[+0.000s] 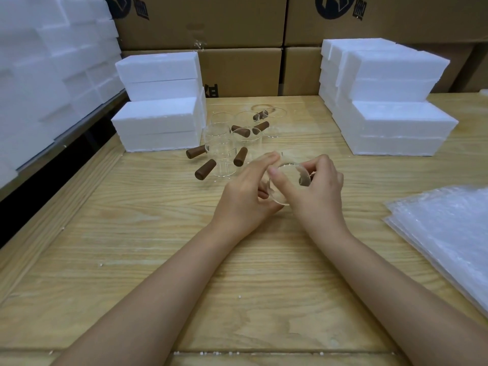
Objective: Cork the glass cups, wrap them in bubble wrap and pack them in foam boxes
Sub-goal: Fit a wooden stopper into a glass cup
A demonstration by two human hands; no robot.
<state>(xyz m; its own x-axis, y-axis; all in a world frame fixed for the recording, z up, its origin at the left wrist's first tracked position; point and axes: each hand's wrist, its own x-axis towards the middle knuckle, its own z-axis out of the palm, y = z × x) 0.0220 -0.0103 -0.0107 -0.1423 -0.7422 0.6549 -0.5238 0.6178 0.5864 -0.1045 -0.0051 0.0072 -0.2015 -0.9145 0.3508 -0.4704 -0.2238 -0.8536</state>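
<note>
Your left hand (248,188) and right hand (317,188) each keep a curled grip on one glass cup (290,170) just above the desk (158,233). The right fingers seemingly press a brown cork (305,180) into it. Corking is in hand; next, seat it firmly.

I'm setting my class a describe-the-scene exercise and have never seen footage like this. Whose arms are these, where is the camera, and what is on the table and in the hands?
There is no machine: a person works with two bare hands. The single picture comes from a wide-angle camera on their head, looking forward and down. The left hand and right hand together hold one clear glass cup at the light wooden table. Behind it stand more glass cups with brown wooden pegs. White foam boxes are stacked on both sides, clear bubble wrap sheets lie at the right, and brown cardboard cartons line the back.
</note>
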